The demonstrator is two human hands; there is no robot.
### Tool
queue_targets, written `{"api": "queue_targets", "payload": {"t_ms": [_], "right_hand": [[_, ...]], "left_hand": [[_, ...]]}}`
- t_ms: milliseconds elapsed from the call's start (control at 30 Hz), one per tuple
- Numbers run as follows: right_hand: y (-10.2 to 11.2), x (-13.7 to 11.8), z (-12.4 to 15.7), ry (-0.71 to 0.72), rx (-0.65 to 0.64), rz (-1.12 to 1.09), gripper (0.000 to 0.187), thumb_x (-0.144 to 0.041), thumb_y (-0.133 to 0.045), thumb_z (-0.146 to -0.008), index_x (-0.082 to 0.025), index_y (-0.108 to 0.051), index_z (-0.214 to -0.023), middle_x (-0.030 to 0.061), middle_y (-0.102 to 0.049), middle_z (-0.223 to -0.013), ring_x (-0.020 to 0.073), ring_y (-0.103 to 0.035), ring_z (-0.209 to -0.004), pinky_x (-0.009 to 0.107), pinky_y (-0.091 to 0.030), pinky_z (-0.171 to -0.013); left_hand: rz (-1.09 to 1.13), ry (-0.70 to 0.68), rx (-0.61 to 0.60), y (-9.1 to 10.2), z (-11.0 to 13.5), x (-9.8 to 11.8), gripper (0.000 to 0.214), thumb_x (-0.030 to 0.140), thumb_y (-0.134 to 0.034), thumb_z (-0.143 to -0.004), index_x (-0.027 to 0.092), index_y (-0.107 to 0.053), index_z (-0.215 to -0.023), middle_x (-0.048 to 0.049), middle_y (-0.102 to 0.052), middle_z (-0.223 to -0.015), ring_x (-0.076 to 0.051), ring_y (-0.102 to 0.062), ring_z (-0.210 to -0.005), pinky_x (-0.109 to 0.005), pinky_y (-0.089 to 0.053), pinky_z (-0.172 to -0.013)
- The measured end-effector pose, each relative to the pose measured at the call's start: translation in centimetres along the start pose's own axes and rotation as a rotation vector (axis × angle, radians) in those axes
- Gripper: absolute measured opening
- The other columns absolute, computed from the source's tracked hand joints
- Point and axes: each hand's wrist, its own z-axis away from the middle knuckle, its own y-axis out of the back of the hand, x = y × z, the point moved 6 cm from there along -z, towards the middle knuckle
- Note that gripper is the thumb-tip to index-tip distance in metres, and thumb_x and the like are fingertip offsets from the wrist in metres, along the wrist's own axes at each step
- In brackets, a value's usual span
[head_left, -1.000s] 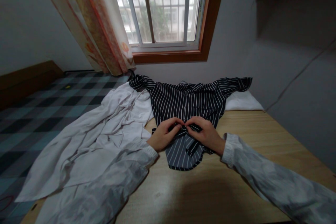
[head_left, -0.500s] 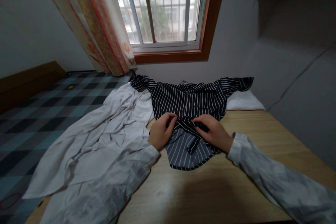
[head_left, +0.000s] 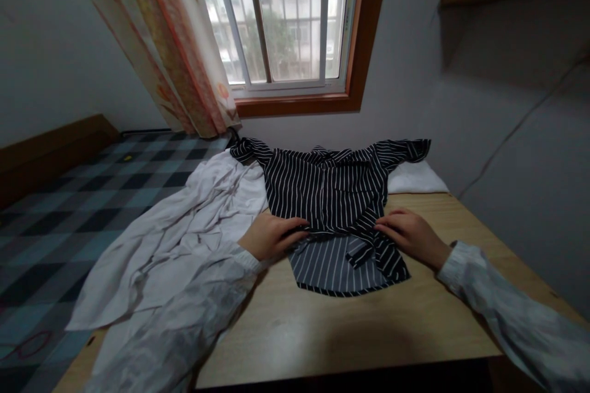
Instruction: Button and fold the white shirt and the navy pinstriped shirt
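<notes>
A black shirt with white stripes (head_left: 322,184) lies spread on the wooden table, sleeves stretched out to both sides. Its longer tail, with the greyish inner side (head_left: 332,264) showing, reaches toward me below the front hem. My left hand (head_left: 271,234) pinches the front hem at its left, thumb and fingers nearly together. At the right edge of the shirt, my right hand (head_left: 415,234) grips the cloth between thumb and fingertips. Between the hands, the hem hangs in folds, with a loose striped tie end (head_left: 362,252) lying over the tail.
A crumpled white garment (head_left: 184,239) lies left of the shirt, partly under my left sleeve. Behind the right sleeve is a folded white cloth (head_left: 417,178). The wooden table (head_left: 276,338) meets a checked bed (head_left: 92,196) on the left. A window (head_left: 286,24) and curtain (head_left: 179,43) are beyond.
My hands have moved apart, the right one outward to the shirt's right edge, the left slightly left. The bunched front hem is now drawn down and flatter. The view has shifted slightly.
</notes>
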Motion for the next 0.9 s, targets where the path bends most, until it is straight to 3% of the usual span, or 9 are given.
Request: {"api": "queue_targets", "payload": {"t_ms": [100,200,300,467,633,767,900], "right_hand": [[-0.1,-0.5,-0.1,-0.001,-0.023,0.018,0.024,-0.04,-0.062,-0.108,-0.025,-0.081,-0.108,0.0086,-0.08,-0.09,0.0274,-0.073,-0.082,0.047,-0.06,-0.084],[0.3,-1.8,-0.5,-0.026,0.036,0.007,0.026,-0.04,-0.066,-0.106,-0.022,-0.075,-0.123,0.0098,-0.079,-0.098,0.0284,-0.072,-0.087,0.047,-0.059,-0.083],[0.7,-4.3,-0.8,0.044,0.091,-0.017,0.025,-0.038,-0.069,-0.104,-0.022,-0.072,-0.123,0.0123,-0.077,-0.11,0.0303,-0.071,-0.101,0.05,-0.058,-0.091],[-0.9,-7.3,-1.3,0.18,-0.067,0.002,0.031,-0.046,-0.076,-0.098,-0.023,-0.075,-0.118,0.0136,-0.075,-0.119,0.0326,-0.069,-0.11,0.053,-0.055,-0.1],[-2.1,-5.9,-1.4,0.102,-0.19,-0.112,0.036,-0.048,-0.071,-0.103,-0.023,-0.071,-0.129,0.0134,-0.071,-0.131,0.0311,-0.066,-0.119,0.051,-0.055,-0.103],[-1.5,-4.3,-1.7,0.062,-0.24,-0.272,0.031,-0.044,-0.06,-0.109,-0.027,-0.068,-0.133,0.01,-0.071,-0.133,0.0277,-0.066,-0.122,0.049,-0.054,-0.108],[0.4,-1.7,-2.8,-0.008,-0.101,-0.271,0.029,-0.042,-0.054,-0.111,-0.028,-0.068,-0.133,0.0096,-0.071,-0.133,0.03,-0.065,-0.125,0.054,-0.051,-0.113]], "left_hand": [[0.015,-0.003,0.018,-0.4,0.0,0.6,0.029,0.046,-0.061,-0.105,0.03,-0.081,-0.118,-0.0033,-0.082,-0.088,-0.018,-0.074,-0.071,-0.03,-0.054,-0.074],[0.008,-0.023,0.011,-1.2,-0.4,1.1,0.032,0.046,-0.057,-0.108,0.026,-0.08,-0.098,-0.0037,-0.079,-0.082,-0.017,-0.072,-0.069,-0.03,-0.052,-0.073],[-0.008,-0.024,-0.005,-2.0,-0.6,1.4,0.042,0.047,-0.052,-0.11,0.023,-0.073,-0.083,-0.0028,-0.072,-0.073,-0.017,-0.067,-0.064,-0.03,-0.049,-0.07],[-0.069,-0.014,-0.052,-3.4,-0.3,1.1,0.051,0.046,-0.035,-0.114,0.022,-0.073,-0.09,-0.0051,-0.071,-0.074,-0.019,-0.064,-0.064,-0.031,-0.044,-0.065],[-0.11,0.009,-0.102,-3.8,0.3,0.2,0.06,0.045,-0.027,-0.113,0.021,-0.064,-0.073,-0.0046,-0.063,-0.064,-0.019,-0.059,-0.059,-0.032,-0.042,-0.064],[0.002,-0.021,-0.202,-2.8,0.6,0.6,0.048,0.042,-0.033,-0.111,0.021,-0.074,-0.096,-0.0061,-0.076,-0.086,-0.022,-0.07,-0.078,-0.033,-0.049,-0.074],[0.14,0.052,-0.187,-0.3,0.2,0.5,0.05,0.045,-0.03,-0.114,0.025,-0.076,-0.113,-0.0039,-0.078,-0.1,-0.021,-0.073,-0.094,-0.033,-0.053,-0.086]]}}
